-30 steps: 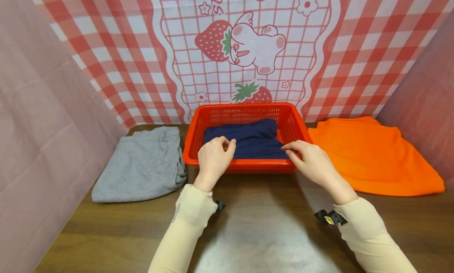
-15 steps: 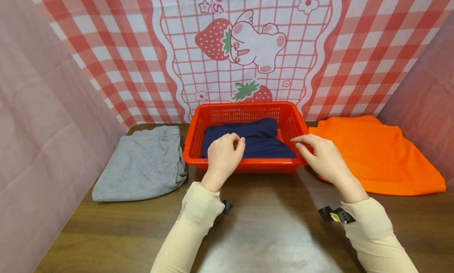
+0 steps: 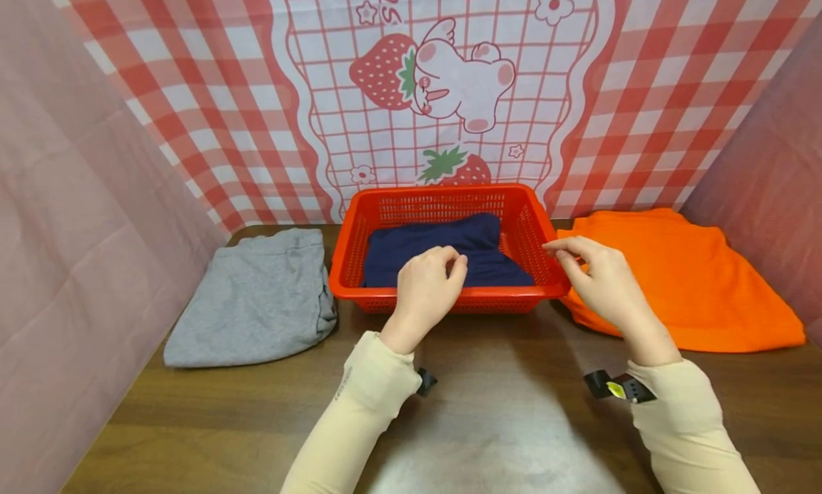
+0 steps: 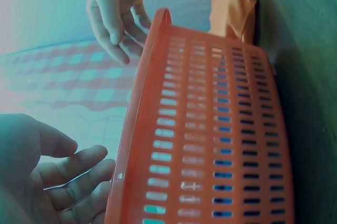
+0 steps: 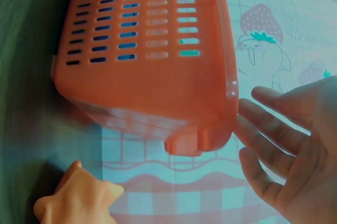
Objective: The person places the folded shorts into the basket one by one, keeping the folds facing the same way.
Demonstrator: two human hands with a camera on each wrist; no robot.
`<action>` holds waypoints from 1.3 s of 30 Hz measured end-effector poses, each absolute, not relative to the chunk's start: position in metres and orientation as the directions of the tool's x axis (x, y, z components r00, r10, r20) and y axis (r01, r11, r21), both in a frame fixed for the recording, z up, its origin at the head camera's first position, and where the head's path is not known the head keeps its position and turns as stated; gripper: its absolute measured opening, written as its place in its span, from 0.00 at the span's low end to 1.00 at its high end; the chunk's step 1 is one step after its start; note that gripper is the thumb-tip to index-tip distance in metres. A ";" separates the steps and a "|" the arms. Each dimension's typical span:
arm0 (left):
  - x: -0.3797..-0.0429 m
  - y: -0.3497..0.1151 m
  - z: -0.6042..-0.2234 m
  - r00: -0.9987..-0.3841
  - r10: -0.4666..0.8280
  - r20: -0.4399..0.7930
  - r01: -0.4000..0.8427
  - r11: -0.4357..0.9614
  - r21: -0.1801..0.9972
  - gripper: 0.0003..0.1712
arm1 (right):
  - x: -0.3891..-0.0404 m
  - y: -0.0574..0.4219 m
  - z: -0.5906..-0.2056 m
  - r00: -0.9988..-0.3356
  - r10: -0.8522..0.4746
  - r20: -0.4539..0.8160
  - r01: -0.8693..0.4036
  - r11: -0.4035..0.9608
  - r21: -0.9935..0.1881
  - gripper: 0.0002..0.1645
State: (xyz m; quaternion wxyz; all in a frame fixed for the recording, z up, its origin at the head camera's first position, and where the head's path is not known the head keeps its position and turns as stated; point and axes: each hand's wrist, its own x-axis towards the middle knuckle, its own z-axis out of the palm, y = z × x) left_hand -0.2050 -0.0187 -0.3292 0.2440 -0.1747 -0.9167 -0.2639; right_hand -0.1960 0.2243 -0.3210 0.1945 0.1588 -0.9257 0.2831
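Observation:
A red plastic basket (image 3: pixel 443 292) stands near the back of the table with a folded navy cloth (image 3: pixel 417 238) lying in it. My left hand (image 3: pixel 427 290) hovers over the basket's front rim, its fingers loosely bent. In the left wrist view, that hand (image 4: pixel 63 176) shows nothing between thumb and fingers. By the basket's right front corner is my right hand (image 3: pixel 600 276), thumb and fingers apart. The right wrist view shows this hand (image 5: pixel 295 150) beside the rim with nothing held; whether a fingertip touches the rim I cannot tell.
A folded grey cloth (image 3: pixel 257 301) lies left of the basket. On the right lies a folded orange cloth (image 3: pixel 693 287), its edge close to the basket. Behind hangs a red checked strawberry-print curtain (image 3: pixel 462 87). The wooden table (image 3: pixel 501 422) extends in front.
Both hands have shifted to the right along the basket's front. The right hand has left the navy cloth's right edge and is at the basket's corner. The basket and cloths stay put.

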 end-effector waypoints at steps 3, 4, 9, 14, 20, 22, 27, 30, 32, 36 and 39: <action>-0.203 -0.014 -0.330 -0.821 0.214 0.529 0.464 0.790 0.402 0.12 | -0.196 0.227 -0.320 -0.878 -0.161 0.450 -0.391 0.784 -0.482 0.14; -0.202 -0.013 -0.330 -0.822 0.218 0.525 0.467 0.787 0.404 0.12 | -0.195 0.228 -0.320 -0.882 -0.152 0.446 -0.383 0.784 -0.489 0.14; -0.198 -0.006 -0.330 -0.824 0.228 0.519 0.474 0.780 0.409 0.12 | -0.195 0.232 -0.320 -0.887 -0.125 0.444 -0.362 0.785 -0.502 0.14; -0.193 -0.001 -0.330 -0.809 0.240 0.537 0.491 0.778 0.392 0.12 | -0.194 0.238 -0.319 -0.889 -0.098 0.447 -0.350 0.774 -0.527 0.14; -0.189 0.002 -0.334 -0.796 0.255 0.549 0.509 0.773 0.378 0.10 | -0.195 0.247 -0.319 -0.894 -0.057 0.443 -0.321 0.773 -0.547 0.15; -0.188 0.003 -0.335 -0.794 0.262 0.548 0.516 0.767 0.381 0.10 | -0.195 0.250 -0.319 -0.897 -0.049 0.440 -0.313 0.773 -0.552 0.16; -0.186 0.005 -0.337 -0.790 0.283 0.544 0.530 0.761 0.374 0.10 | -0.196 0.256 -0.319 -0.900 -0.030 0.435 -0.295 0.776 -0.557 0.17; -0.185 0.007 -0.337 -0.786 0.290 0.545 0.536 0.759 0.370 0.10 | -0.196 0.260 -0.318 -0.899 -0.017 0.437 -0.287 0.777 -0.560 0.17; -0.184 0.009 -0.337 -0.783 0.297 0.547 0.543 0.756 0.367 0.10 | -0.196 0.263 -0.317 -0.900 -0.010 0.437 -0.281 0.777 -0.562 0.17; -0.182 0.013 -0.336 -0.771 0.314 0.554 0.558 0.752 0.351 0.10 | -0.196 0.267 -0.317 -0.901 0.002 0.433 -0.269 0.781 -0.563 0.18; -0.181 0.016 -0.337 -0.763 0.325 0.559 0.568 0.750 0.338 0.10 | -0.196 0.269 -0.316 -0.902 0.014 0.432 -0.258 0.784 -0.565 0.18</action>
